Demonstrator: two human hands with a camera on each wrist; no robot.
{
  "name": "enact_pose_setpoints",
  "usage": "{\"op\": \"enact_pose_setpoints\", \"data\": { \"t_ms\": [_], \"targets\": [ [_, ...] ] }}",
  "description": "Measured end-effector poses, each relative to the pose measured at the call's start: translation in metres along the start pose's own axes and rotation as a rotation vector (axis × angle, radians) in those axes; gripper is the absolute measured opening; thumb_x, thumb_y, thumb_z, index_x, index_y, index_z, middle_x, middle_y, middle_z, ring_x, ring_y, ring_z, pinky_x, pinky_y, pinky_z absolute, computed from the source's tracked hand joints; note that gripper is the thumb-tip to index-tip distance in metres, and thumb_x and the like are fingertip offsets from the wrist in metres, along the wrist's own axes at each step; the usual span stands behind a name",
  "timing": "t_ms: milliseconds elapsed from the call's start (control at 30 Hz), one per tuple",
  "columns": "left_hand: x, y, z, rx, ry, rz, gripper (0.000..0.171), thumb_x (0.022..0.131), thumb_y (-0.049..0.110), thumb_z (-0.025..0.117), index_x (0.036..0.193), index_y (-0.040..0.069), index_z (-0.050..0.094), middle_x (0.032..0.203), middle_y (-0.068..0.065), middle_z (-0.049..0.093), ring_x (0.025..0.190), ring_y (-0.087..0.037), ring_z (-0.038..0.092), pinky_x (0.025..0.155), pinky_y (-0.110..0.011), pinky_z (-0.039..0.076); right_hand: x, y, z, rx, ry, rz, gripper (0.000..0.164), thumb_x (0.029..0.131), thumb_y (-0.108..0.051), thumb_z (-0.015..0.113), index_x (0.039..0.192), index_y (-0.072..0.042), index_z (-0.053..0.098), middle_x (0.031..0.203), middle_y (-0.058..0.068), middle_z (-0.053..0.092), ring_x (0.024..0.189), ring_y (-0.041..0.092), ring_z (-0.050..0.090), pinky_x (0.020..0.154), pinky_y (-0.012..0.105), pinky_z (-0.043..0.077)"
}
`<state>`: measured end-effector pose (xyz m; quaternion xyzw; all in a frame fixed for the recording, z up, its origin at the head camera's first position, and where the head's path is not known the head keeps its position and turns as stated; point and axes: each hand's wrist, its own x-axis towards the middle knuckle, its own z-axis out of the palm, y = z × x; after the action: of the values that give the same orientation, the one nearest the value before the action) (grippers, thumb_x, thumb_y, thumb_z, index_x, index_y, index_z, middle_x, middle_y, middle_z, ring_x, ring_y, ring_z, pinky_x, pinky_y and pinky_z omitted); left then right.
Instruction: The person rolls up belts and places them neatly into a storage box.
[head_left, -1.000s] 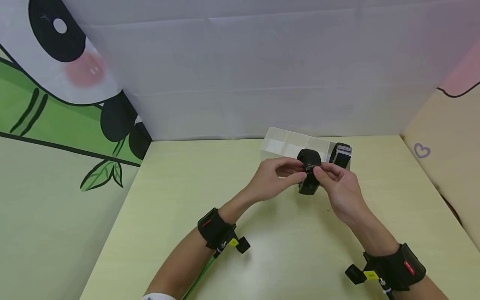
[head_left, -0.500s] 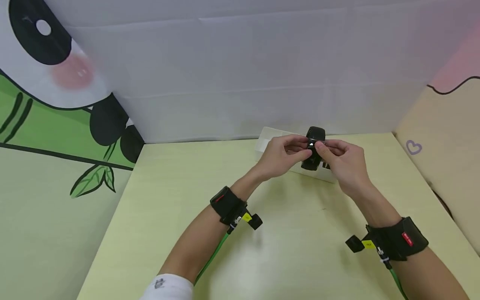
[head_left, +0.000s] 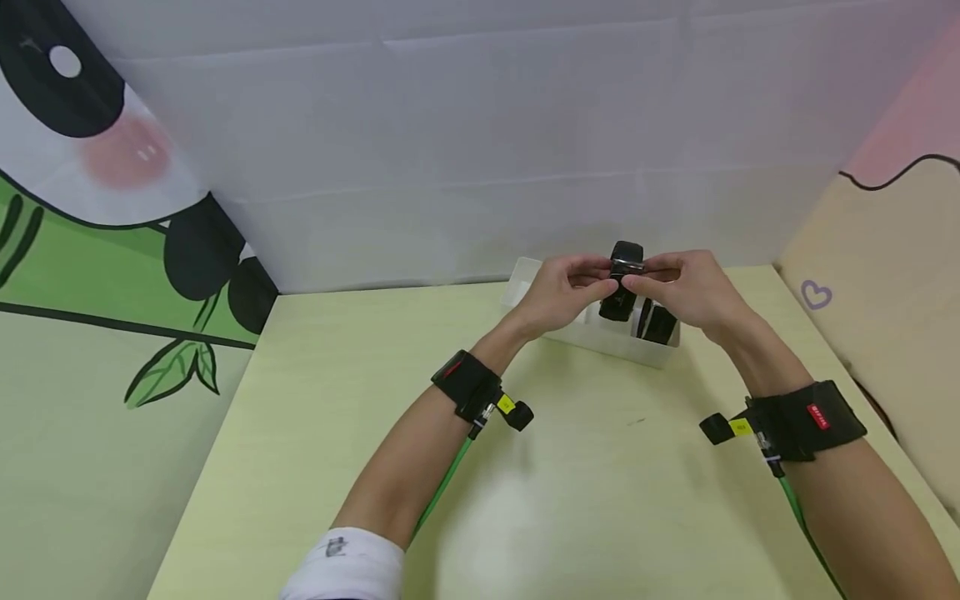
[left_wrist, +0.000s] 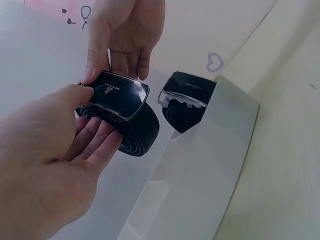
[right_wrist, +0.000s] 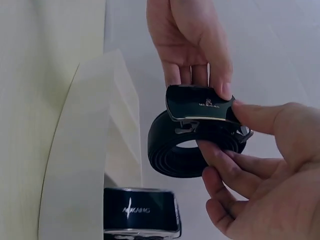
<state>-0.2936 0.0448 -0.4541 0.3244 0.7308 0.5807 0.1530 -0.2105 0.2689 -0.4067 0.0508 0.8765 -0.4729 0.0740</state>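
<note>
A coiled black belt [head_left: 618, 304] with a shiny plate buckle [left_wrist: 117, 95] is held up over the white box [head_left: 615, 342]. On one side my left hand [head_left: 558, 293] pinches it, thumb on the buckle and fingers under the coil. From the other side my right hand [head_left: 693, 287] grips it the same way, as the right wrist view shows. A second coiled belt [head_left: 660, 323], its buckle lettered [right_wrist: 142, 210], sits in the right end of the box. The held belt is apart from the box in both wrist views.
Low dividers [right_wrist: 125, 140] split the box into compartments. It stands at the back of the pale table [head_left: 570, 467], near the white backdrop [head_left: 450, 167]. Cartoon-printed panels flank the table, with a purple heart [head_left: 816, 294] on the right one. Green cables [head_left: 442, 487] run from the wrist cameras.
Both hands have carried the belt away from the person, from in front of the box to over it. The second belt in the box now shows below the right hand.
</note>
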Motion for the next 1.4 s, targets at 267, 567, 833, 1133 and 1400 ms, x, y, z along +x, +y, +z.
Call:
{"op": "enact_pose_setpoints", "data": {
  "t_ms": [267, 567, 833, 1133, 1400],
  "targets": [
    [0.003, -0.015, 0.003, 0.036, -0.013, -0.042, 0.041, 0.112, 0.017, 0.072, 0.149, 0.001, 0.069, 0.141, -0.018, 0.076, 0.127, -0.029, 0.077, 0.107, -0.029, 0.063, 0.014, 0.013, 0.010, -0.031, -0.026, 0.008, 0.069, 0.115, -0.036, 0.067, 0.164, 0.008, 0.048, 0.155, 0.034, 0.062, 0.148, 0.048, 0.055, 0.126, 0.067, 0.045],
    [0.001, -0.028, 0.008, 0.106, -0.029, -0.059, 0.041, 0.114, 0.015, 0.068, 0.152, 0.000, 0.067, 0.144, -0.020, 0.076, 0.131, -0.032, 0.076, 0.109, -0.029, 0.063, 0.016, 0.019, 0.022, -0.052, -0.035, 0.019, 0.068, 0.113, -0.025, 0.068, 0.164, 0.013, 0.045, 0.152, 0.036, 0.063, 0.143, 0.050, 0.061, 0.123, 0.064, 0.050],
    [0.000, -0.033, 0.009, 0.118, -0.028, -0.073, 0.043, 0.114, 0.016, 0.068, 0.154, 0.002, 0.066, 0.146, -0.018, 0.075, 0.132, -0.031, 0.075, 0.110, -0.029, 0.062, 0.020, 0.025, 0.023, -0.090, -0.020, -0.004, 0.066, 0.110, -0.024, 0.073, 0.161, 0.011, 0.050, 0.147, 0.035, 0.067, 0.136, 0.049, 0.065, 0.112, 0.057, 0.057],
    [-0.006, -0.040, 0.010, 0.082, -0.037, -0.045, 0.046, 0.112, 0.009, 0.070, 0.157, 0.001, 0.063, 0.151, -0.020, 0.071, 0.134, -0.033, 0.074, 0.112, -0.029, 0.061, 0.019, 0.035, 0.027, -0.113, -0.004, -0.036, 0.065, 0.105, -0.028, 0.080, 0.155, 0.007, 0.058, 0.141, 0.030, 0.073, 0.128, 0.045, 0.072, 0.087, 0.029, 0.055],
    [-0.009, -0.043, 0.009, 0.095, -0.037, -0.045, 0.048, 0.112, 0.010, 0.070, 0.159, 0.002, 0.062, 0.149, -0.020, 0.073, 0.134, -0.033, 0.074, 0.111, -0.029, 0.062, 0.018, 0.033, 0.029, -0.170, -0.001, -0.082, 0.076, 0.104, -0.028, 0.081, 0.164, 0.006, 0.048, 0.136, 0.030, 0.077, 0.124, 0.047, 0.074, 0.094, 0.046, 0.060]
  ]
}}
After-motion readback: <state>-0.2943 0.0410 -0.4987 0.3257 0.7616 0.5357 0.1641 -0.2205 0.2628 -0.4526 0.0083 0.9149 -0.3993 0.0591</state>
